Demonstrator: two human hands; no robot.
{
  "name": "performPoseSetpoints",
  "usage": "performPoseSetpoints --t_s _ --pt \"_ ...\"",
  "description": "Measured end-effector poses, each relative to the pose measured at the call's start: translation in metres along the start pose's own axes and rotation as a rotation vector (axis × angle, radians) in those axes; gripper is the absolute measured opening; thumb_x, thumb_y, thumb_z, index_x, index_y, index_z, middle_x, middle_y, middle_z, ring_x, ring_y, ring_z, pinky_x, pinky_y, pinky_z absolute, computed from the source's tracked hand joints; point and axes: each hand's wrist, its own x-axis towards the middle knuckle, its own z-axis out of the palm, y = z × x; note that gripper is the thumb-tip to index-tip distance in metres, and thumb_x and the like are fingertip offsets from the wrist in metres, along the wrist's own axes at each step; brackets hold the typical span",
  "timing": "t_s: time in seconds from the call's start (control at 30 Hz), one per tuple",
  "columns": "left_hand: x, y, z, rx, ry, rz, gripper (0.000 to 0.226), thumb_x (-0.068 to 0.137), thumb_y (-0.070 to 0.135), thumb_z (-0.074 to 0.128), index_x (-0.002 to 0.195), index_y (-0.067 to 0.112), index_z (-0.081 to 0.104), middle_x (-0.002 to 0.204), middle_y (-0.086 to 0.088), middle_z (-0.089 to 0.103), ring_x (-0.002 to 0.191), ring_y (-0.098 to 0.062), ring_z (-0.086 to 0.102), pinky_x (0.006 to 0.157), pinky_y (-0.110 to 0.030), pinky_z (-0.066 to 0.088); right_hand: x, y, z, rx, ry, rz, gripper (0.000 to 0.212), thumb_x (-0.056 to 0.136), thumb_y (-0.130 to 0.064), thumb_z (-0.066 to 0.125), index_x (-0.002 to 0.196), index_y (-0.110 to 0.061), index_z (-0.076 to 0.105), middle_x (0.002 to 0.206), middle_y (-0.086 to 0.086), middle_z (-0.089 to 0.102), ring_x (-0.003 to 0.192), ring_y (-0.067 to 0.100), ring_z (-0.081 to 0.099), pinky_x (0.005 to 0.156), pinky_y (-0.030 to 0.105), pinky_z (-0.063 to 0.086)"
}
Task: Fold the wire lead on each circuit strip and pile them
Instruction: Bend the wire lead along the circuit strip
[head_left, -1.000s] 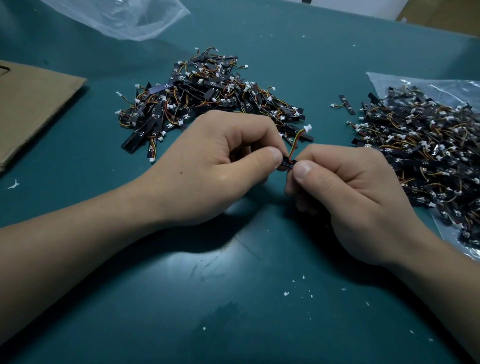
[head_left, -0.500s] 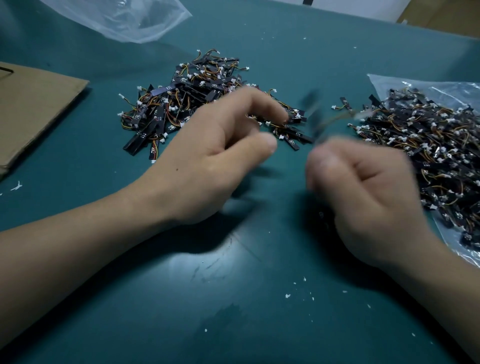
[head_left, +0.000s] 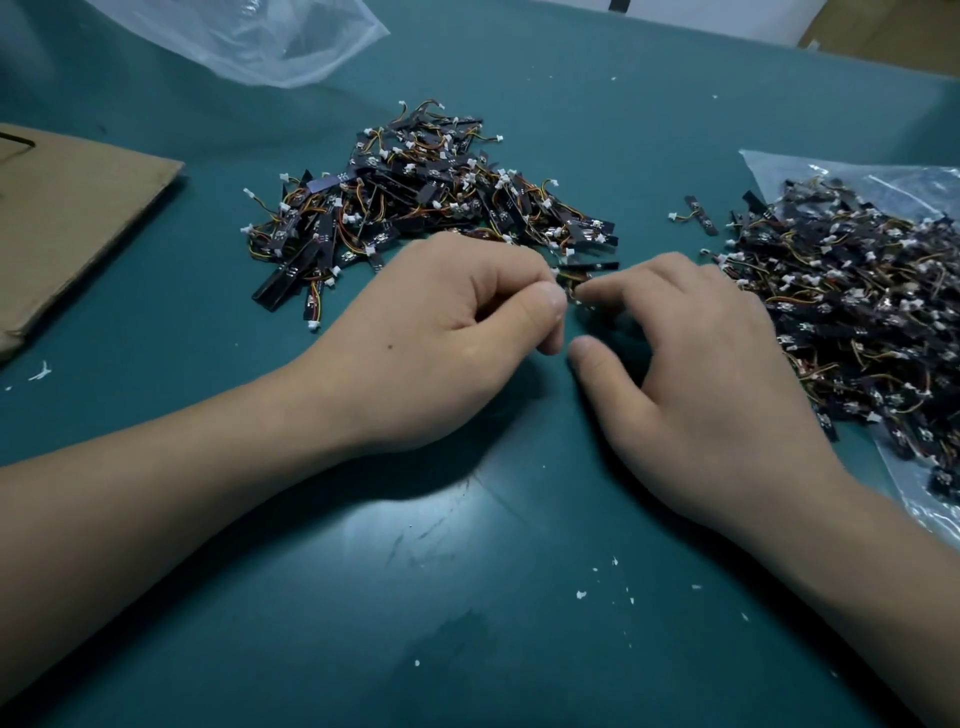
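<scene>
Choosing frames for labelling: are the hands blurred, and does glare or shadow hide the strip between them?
Head view: left hand and right hand look sharp, fingertips slightly soft. Head view: pale glare sits on the table near the wrists, clear of the strip. Head view: shadow falls under the hands; the strip is visible.

Table teal, flecked with white specks. Each strip black, wires orange, yellow and red, plugs white. Cardboard plain brown. Bags clear, colourless.
</scene>
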Motion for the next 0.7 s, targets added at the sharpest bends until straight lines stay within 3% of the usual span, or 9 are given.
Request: performPoseSetpoints --t_s 0.13,0.33,0.5,0.6,0.7 --pt "0.0002 -0.0018 0.0003 -0.001 0.002 -0.011 0.028 0.096 0.023 0.053 0.074 0.019 0.07 0.05 0.01 0.043 0.049 -0.005 0.041 0.051 -0.015 0.028 -0.0004 0.0023 0.0003 0.118 0.025 0.051 0.027 0.092 -0.016 0.065 0.119 -0.022 0.065 0.104 -0.004 0.061 0.098 0.025 0.058 0.093 0.051 0.048" --pt "0.0001 -0.0025 -0.0005 0.017 -0.009 -0.008 0.027 0.096 0.026 0.053 0.076 0.021 0.07 0.057 0.0 0.052 0.051 -0.007 0.044 0.052 -0.02 0.033 -0.0009 0.0005 -0.0054 -0.157 0.023 0.125 0.022 0.094 -0.043 0.056 0.102 -0.025 0.065 0.099 0.001 0.057 0.1 0.031 0.053 0.087 0.047 0.042" --pt "-0.0006 -0.004 0.0006 0.002 -0.003 -0.013 0.024 0.095 0.026 0.054 0.079 0.021 0.071 0.058 0.003 0.055 0.051 -0.006 0.046 0.051 -0.018 0.035 -0.0018 -0.0017 -0.0049 -0.12 0.026 0.072 0.012 0.097 -0.036 0.054 0.09 -0.026 0.055 0.095 0.0 0.055 0.094 0.03 0.052 0.084 0.046 0.041" --pt "0.0004 -0.0057 0.0019 -0.064 0.038 -0.027 0.014 0.095 0.025 0.055 0.095 0.022 0.069 0.062 0.007 0.06 0.055 -0.007 0.05 0.056 -0.02 0.04 -0.0022 -0.0002 -0.0026 0.014 0.074 0.059 0.009 0.101 -0.031 0.05 0.093 -0.026 0.051 0.095 -0.001 0.057 0.092 0.028 0.053 0.083 0.046 0.043" --pt "0.0004 -0.0075 0.0021 -0.125 0.041 -0.061 0.024 0.096 0.031 0.053 0.117 0.025 0.064 0.071 0.004 0.069 0.057 -0.006 0.057 0.06 -0.02 0.044 -0.0026 0.0004 -0.0022 0.163 0.11 0.072 0.011 0.104 -0.033 0.048 0.098 -0.025 0.052 0.092 -0.006 0.063 0.087 0.025 0.058 0.075 0.044 0.045"
